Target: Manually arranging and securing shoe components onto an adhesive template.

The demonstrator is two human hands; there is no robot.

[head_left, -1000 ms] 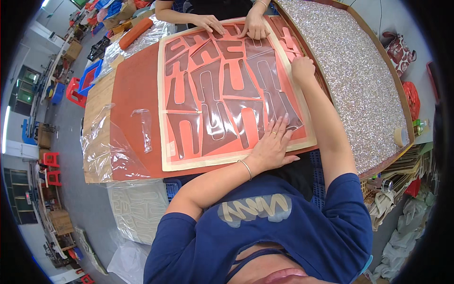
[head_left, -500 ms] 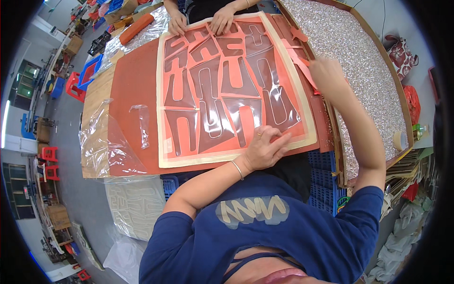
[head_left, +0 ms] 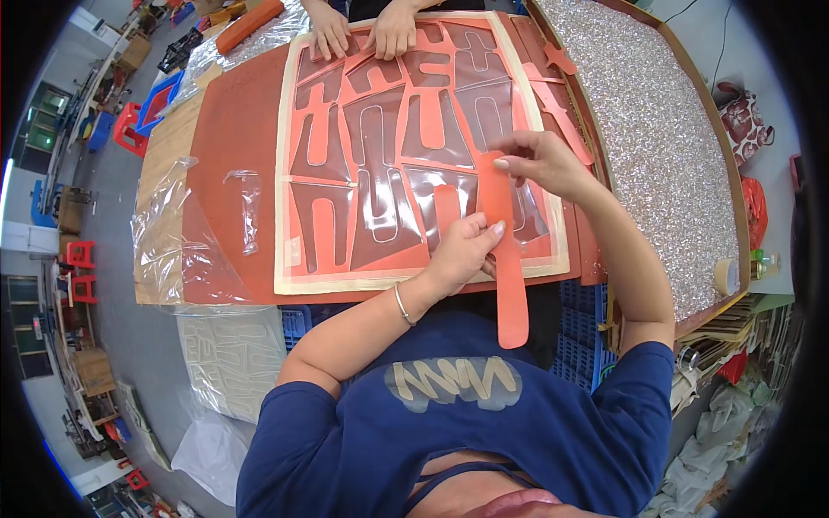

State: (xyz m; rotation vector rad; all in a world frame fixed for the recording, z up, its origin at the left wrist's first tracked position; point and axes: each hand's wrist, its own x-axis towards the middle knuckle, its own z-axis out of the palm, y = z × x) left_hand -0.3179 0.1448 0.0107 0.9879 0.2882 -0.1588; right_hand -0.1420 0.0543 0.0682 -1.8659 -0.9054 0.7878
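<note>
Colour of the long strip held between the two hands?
The strip is plain coral pink, no pattern visible; shows best in the head view.

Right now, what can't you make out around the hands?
In the head view:
- Left hand: some fingers, hidden behind the coral strip.
- Framed sheet: partly hidden by the strip and hands.
- Other person's dark clothing: mostly cut off by the top edge.
- Blue crates: partly hidden by the navy shirt.
</note>
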